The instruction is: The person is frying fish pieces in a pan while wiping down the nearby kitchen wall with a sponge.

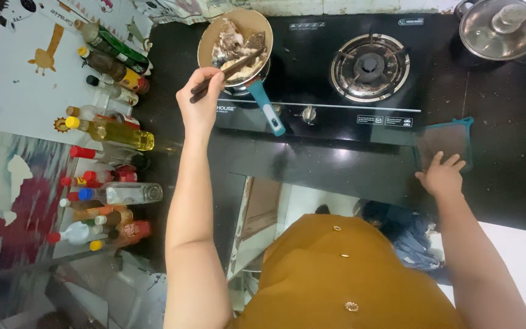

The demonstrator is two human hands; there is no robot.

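Note:
My left hand (199, 97) grips a pair of dark chopsticks (232, 70) whose tips reach into a tan frying pan (257, 24) holding pale and dark pieces of food (234, 47). The pan has a blue handle (268, 106) and sits on the left burner of a black glass gas stove (312, 73). My right hand (441, 176) rests flat, fingers spread, on the black counter's front edge, touching a dark board with a blue rim (444, 141).
Several bottles of oil and sauces (108, 131) crowd the counter at the left. The right burner (369, 67) stands bare. A lidded steel pot (501, 27) sits at the far right. Below the counter lie floor tiles and blue cloth (406, 234).

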